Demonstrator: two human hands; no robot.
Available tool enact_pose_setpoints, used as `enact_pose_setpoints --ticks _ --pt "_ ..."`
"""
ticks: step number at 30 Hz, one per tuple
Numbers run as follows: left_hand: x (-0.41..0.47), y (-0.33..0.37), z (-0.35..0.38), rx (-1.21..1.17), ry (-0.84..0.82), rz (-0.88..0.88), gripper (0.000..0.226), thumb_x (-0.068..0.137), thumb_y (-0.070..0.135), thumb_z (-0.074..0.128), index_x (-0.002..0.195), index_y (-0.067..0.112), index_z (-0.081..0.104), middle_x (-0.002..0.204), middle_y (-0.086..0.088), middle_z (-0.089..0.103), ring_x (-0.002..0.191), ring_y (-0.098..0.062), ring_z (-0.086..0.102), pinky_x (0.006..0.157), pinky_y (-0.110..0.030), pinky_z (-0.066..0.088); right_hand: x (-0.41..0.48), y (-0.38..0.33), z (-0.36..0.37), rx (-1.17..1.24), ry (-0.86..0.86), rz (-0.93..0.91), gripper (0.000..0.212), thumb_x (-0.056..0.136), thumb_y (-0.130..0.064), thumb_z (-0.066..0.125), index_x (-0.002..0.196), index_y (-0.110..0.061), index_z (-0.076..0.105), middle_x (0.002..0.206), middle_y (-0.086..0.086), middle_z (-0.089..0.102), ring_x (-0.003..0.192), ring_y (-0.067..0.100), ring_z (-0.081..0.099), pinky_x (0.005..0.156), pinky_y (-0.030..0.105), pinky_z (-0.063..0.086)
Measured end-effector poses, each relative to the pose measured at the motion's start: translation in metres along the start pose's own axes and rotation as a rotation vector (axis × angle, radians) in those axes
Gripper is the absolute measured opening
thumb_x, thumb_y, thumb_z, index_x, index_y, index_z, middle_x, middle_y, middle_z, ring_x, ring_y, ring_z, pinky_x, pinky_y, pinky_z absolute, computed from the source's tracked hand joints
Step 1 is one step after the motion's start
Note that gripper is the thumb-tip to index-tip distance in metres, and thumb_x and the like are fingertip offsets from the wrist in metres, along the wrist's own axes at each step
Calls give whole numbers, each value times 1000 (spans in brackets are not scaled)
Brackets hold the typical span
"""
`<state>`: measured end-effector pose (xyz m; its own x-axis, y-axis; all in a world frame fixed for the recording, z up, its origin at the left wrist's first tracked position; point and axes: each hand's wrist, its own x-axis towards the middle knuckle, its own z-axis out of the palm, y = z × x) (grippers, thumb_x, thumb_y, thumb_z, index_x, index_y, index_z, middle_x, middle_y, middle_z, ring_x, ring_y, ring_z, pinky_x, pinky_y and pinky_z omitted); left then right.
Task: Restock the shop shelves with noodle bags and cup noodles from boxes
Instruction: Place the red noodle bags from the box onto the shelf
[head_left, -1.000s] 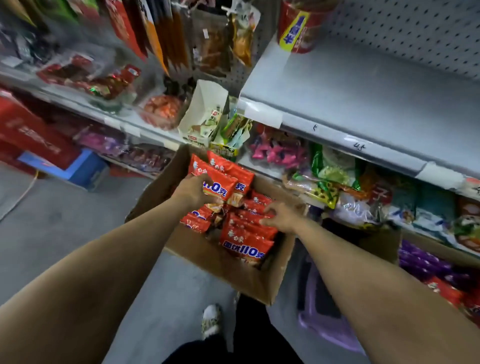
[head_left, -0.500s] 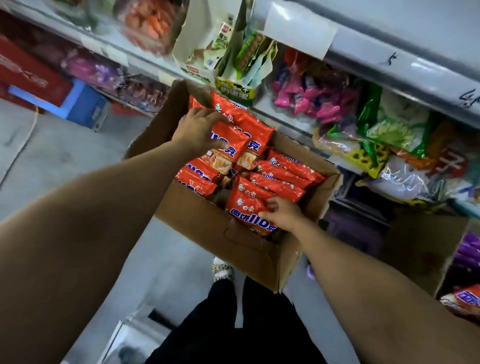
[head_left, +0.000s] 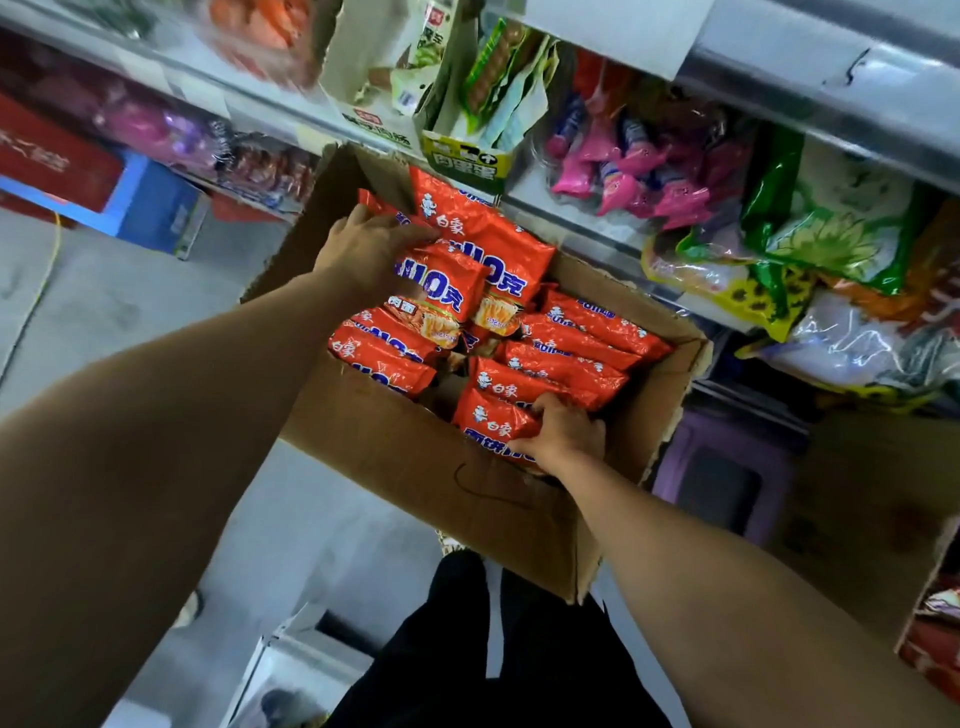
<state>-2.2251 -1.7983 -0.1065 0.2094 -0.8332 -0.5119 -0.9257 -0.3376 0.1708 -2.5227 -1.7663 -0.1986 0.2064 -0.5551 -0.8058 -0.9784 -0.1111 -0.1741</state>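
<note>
Many noodle bags (head_left: 566, 364) | 白象, 110克 | left grip (head_left: 363, 249), right grip (head_left: 563, 436) holding

left grip (head_left: 366, 252) fingertips hidden among the noodle bags (head_left: 452, 283); packets (head_left: 166, 130) under the shelf (head_left: 171, 73) left end blurred; second box (head_left: 878, 519) cut off at right.

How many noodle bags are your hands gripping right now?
2. The left hand grips one raised bag at the box's far-left end; the right hand pinches the nearest bag in the right row. Further gripped bags may be hidden behind the hands.
</note>
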Motion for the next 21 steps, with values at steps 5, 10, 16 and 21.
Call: enact_pose_setpoints --ticks 5,10,16,21 --pt "-9 -3 7 111 114 -8 74 77 48 76 143 43 42 132 -13 49 126 -36 36 105 -46 30 1 -1 2 -97 20 -4 51 76 -55 79 119 -33 61 128 -4 62 130 23 50 107 43 33" --pt "-4 2 6 250 243 45 53 75 42 79 123 34 58 133 -11 43 131 -35 33 113 -47 23 -4 7 -8 108 -51 -71 44 79 -46 80 113 -24 63 125 -2 65 119 24 61 102 44 48" --pt "-8 -2 6 100 53 43 42 79 23 76 111 20 49 107 -9 68 114 -29 59 119 -38 13 -26 17 -42 282 -11 -142 31 81 -37 81 99 -26 58 123 2 66 111 25 64 97 42 53" --pt "-34 -2 -12 31 107 -6 54 76 31 81 116 14 49 110 -19 67 105 -39 60 91 -41 43 -43 24 -68 412 81 -90 44 74 -39 87 109 -20 67 116 3 69 103 23 67 91 37 55"
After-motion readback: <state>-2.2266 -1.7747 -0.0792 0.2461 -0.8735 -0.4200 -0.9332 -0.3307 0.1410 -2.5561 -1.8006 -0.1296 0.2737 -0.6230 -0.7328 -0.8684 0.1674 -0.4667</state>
